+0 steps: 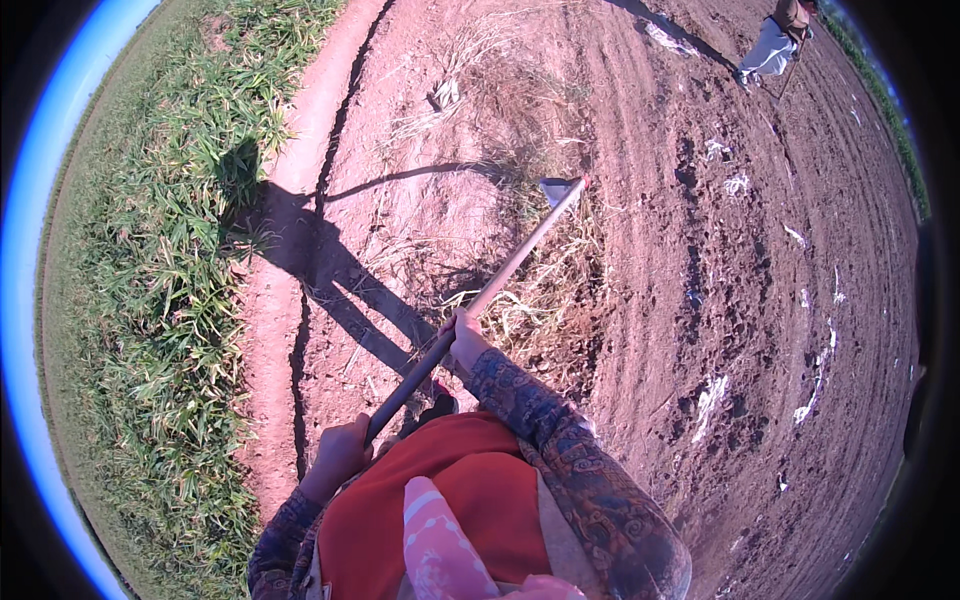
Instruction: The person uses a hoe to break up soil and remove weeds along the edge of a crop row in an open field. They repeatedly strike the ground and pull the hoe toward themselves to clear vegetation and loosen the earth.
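Note:
Both my hands grip the long wooden handle (495, 281) of a hoe. My left hand (342, 452) is closed round its near end, beside my body. Farther along the handle, my right hand (466, 339) holds it around the middle of its length. The metal hoe blade (556, 190) is at the far end, over a patch of dry stalks and weeds (536, 307) on the soil. Whether the blade touches the ground I cannot tell.
Green leafy plants (172, 300) grow on the left, beyond a bare earth strip (271, 375) and a dark narrow furrow. Tilled soil (645, 300) with scattered pale scraps (710, 401) lies to the right. Another person (772, 45) stands at the upper right with a long stick or handle.

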